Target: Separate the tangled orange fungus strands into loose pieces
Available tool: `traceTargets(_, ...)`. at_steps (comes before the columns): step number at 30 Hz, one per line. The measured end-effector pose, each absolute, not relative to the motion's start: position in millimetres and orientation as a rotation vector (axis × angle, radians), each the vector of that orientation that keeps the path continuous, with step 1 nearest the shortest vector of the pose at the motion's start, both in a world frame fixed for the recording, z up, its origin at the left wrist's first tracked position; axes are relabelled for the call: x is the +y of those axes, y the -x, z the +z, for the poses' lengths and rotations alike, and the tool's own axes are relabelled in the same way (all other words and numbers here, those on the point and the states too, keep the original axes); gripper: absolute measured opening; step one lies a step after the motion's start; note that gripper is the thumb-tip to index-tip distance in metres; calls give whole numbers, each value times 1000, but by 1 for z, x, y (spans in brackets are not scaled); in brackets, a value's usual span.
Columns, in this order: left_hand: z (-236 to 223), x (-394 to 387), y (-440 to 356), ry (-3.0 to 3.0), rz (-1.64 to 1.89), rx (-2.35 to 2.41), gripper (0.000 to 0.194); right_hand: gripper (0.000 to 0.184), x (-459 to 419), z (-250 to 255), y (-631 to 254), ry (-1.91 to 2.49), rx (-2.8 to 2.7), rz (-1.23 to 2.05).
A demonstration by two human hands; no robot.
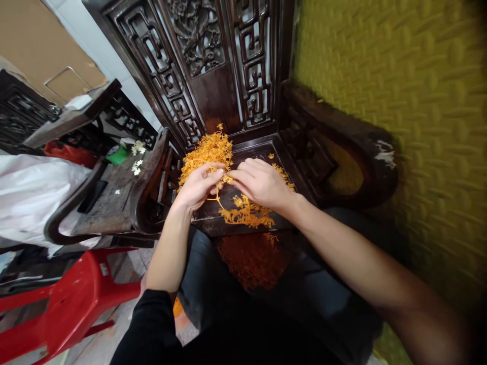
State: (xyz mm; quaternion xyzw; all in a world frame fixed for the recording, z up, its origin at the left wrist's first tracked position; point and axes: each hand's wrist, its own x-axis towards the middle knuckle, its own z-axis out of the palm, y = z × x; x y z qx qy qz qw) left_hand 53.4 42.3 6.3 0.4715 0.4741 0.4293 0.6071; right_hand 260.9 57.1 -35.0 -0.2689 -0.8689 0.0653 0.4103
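My left hand (201, 186) pinches a small orange plastic-looking piece (227, 179), thumb and fingers pressed together. From the other side my right hand (262, 183) closes its fingertips on that same piece, so the two hands almost meet. A thin orange strand (218, 195) hangs below the left fingers. Behind the left hand rises a heap of tangled orange pieces (209, 152) on the seat of a dark carved wooden chair (253, 147). More loose orange pieces (247, 213) lie along the seat's front, partly under the right hand.
An armrest (342, 121) of the chair curves beside a yellow textured mat (399, 66) on the right. To the left stand a wooden side table (117, 195), a red plastic stool (76, 299) and white sheeting (34, 192). Reddish-orange pieces (251, 261) fill the space between my knees.
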Motion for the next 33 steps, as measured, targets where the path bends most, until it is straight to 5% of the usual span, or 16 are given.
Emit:
traceTargets(8, 16, 29, -57, -1323, 1025, 1104, 40, 24, 62, -39, -244, 860, -1302, 860)
traceTargets(13, 20, 29, -40, -1226, 1039, 1054, 44, 29, 129, -48, -307, 1057, -756, 834)
traceTargets(18, 17, 34, -34, -1169, 1094, 964, 41, 15, 125, -73, -315, 1790, -1871, 809)
traceTargets(22, 16, 35, -33, -1169, 1088, 966, 42, 34, 106, -87, -286, 1980, -2110, 806)
traceTargets(28, 16, 33, -29, -1161, 1071, 953, 43, 37, 100, -64, -286, 1736, -2075, 664)
traceTargets(33, 8, 34, -33, -1188, 1038, 972, 39, 55, 77, -35, -268, 847, -1664, 1344)
